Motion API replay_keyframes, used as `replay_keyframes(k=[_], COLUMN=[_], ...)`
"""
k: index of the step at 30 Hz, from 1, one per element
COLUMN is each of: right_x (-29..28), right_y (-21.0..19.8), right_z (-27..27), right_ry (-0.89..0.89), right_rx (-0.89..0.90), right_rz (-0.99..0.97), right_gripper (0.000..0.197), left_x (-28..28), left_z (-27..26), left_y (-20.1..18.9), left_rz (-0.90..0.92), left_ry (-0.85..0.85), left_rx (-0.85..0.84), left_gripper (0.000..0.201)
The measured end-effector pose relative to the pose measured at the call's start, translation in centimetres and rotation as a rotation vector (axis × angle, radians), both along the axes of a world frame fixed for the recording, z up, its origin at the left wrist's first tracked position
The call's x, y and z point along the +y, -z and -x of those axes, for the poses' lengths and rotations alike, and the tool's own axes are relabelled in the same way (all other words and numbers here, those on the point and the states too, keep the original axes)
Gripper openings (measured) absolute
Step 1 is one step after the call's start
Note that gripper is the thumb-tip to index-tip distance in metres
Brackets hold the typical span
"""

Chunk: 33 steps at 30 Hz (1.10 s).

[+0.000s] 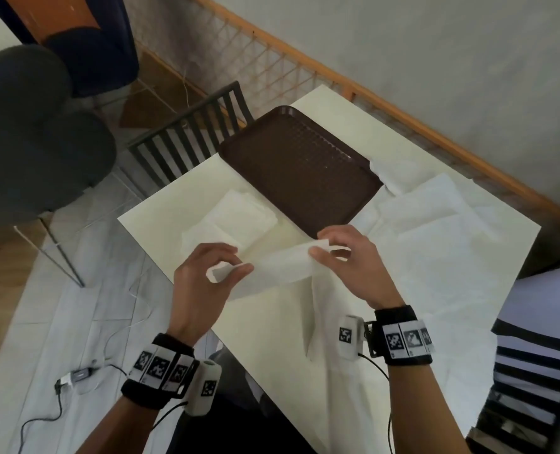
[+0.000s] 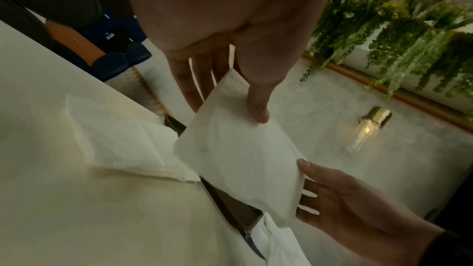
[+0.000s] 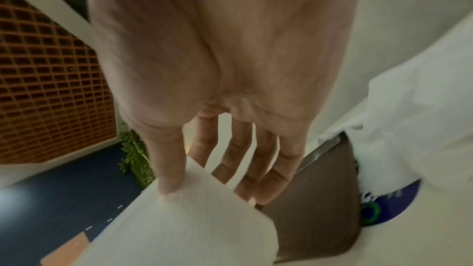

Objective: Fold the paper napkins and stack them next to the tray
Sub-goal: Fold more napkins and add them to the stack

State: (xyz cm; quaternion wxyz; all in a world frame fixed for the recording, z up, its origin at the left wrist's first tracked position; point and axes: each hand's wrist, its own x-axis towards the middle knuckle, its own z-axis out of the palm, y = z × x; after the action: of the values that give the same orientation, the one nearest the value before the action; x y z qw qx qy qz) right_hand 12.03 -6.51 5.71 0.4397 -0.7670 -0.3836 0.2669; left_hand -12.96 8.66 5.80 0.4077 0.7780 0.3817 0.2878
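Head view is showing both hands, left hand and right hand, pinching one napkin mid-fold; folded stack is sitting beside the tray (loose napkins are still waiting)

I can read no text anywhere; my wristbands carry only black-and-white square marker patterns, perhaps too blurred.

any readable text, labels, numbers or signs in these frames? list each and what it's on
No readable words or numbers in any view.
Wristbands: square black-and-white coded markers, patterns only, no letters.
Wrist camera housings: one coded marker each, no text.
Blue object with a green ring at the edge of the right wrist view: small white marks, too blurred to read.
Tray, napkin: unmarked.
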Motion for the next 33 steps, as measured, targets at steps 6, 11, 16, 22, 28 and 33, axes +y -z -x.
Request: replay_keyframes(k=[6, 11, 16, 22, 28, 33], right_x=[10.4, 19.3, 22.7, 16.8, 3.1, -4.9], right_y=[1.5, 5.3, 8.6, 6.0, 3.1, 6.0], right_z=[0.5, 0.5, 1.1, 0.8, -4.1, -6.6], right_ry=[0.044, 0.009, -0.128, -0.133, -0.358, -0.446], right_rx=[0.023, -0.149, -0.323, -0.335, -0.218, -0.38], right_rz=[-0.054, 0.048, 0.256, 0.165, 0.351, 0.692], right_gripper=[0.023, 0.019, 0.013, 0.017, 0.016, 0.038], left_x=[4.7, 9.0, 10.5, 7.1, -0.5, -8.2], left_z=[1.0, 0.9, 0.2, -0.3, -2.7, -6.2], left_y=[1.4, 5.6, 8.4, 7.8, 7.6, 8.8], left_rz=[-0.041, -0.124, -0.082, -0.157, -0.116, 0.015], left_ry=[-0.215, -0.195, -0.123, -0.183, 0.063, 0.354], left_rx=[0.041, 0.204, 0.475, 0.577, 0.361, 0.377], left_gripper=[0.017, 0.028, 0.02, 0.029, 0.02, 0.02])
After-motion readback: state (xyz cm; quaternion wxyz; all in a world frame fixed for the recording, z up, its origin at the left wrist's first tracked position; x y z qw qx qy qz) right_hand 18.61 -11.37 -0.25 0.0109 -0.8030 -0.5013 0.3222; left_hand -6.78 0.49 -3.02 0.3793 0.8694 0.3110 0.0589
